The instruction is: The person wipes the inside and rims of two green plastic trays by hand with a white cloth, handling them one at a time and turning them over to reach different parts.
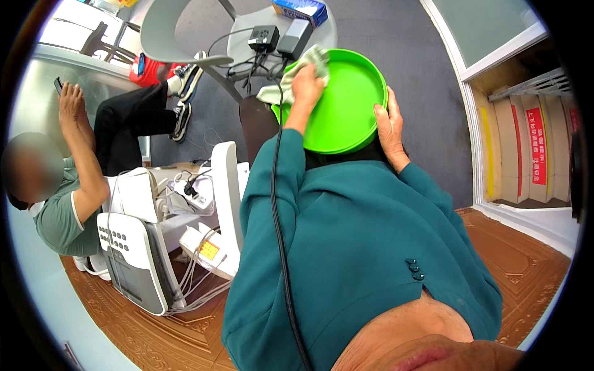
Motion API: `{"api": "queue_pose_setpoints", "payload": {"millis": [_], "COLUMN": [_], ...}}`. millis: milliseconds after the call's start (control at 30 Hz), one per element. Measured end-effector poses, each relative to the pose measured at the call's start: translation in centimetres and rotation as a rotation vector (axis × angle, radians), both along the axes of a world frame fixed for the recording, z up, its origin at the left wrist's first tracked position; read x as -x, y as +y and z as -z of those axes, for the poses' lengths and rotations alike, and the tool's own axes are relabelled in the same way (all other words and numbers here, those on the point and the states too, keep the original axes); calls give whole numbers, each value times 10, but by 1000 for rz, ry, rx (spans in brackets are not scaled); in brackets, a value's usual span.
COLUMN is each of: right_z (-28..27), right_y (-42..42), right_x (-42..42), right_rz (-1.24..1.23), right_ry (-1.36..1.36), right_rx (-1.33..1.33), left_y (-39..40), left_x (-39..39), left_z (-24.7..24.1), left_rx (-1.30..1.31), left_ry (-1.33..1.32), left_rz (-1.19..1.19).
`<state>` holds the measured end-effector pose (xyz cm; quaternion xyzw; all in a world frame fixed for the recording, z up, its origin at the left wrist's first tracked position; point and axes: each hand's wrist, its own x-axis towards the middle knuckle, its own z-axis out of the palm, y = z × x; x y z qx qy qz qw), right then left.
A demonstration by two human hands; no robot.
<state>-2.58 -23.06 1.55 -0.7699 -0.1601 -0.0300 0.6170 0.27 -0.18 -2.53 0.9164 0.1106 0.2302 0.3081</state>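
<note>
A bright green, round, shallow plastic basin (349, 106) rests on my lap, tilted, its inside facing up towards me. My left hand (308, 87) is closed on a pale, grey-green cloth (318, 59) and presses it against the basin's left inner wall. Part of the cloth hangs out over the rim to the left. At the basin's right side my right hand (390, 124) grips the rim, thumb over the edge and fingers along the outside. The basin hides most of my legs.
A grey plastic chair (330, 32) ahead bears a black device (263, 38), a grey box (295, 38), a blue carton (304, 10) and tangled cables. A black cable (276, 195) runs down my front. At left, a seated person (65, 208) holds a phone beside white equipment (134, 259). Stairs (529, 143) stand at right.
</note>
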Motion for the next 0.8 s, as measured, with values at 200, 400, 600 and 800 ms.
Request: {"api": "queue_pose_setpoints", "payload": {"millis": [200, 400, 600, 800], "right_z": [1, 3, 1, 0], "right_y": [1, 2, 4, 1], "right_x": [1, 1, 2, 1], "right_rz": [-7, 13, -1, -2], "right_ry": [76, 77, 65, 68], "right_rx": [-49, -29, -14, -46], "left_y": [-63, -11, 27, -26], "left_x": [22, 96, 54, -6], "left_z": [-40, -56, -9, -15], "left_rx": [169, 169, -225, -50], "left_ry": [74, 507, 222, 35], "left_rz": [598, 851, 62, 81]}}
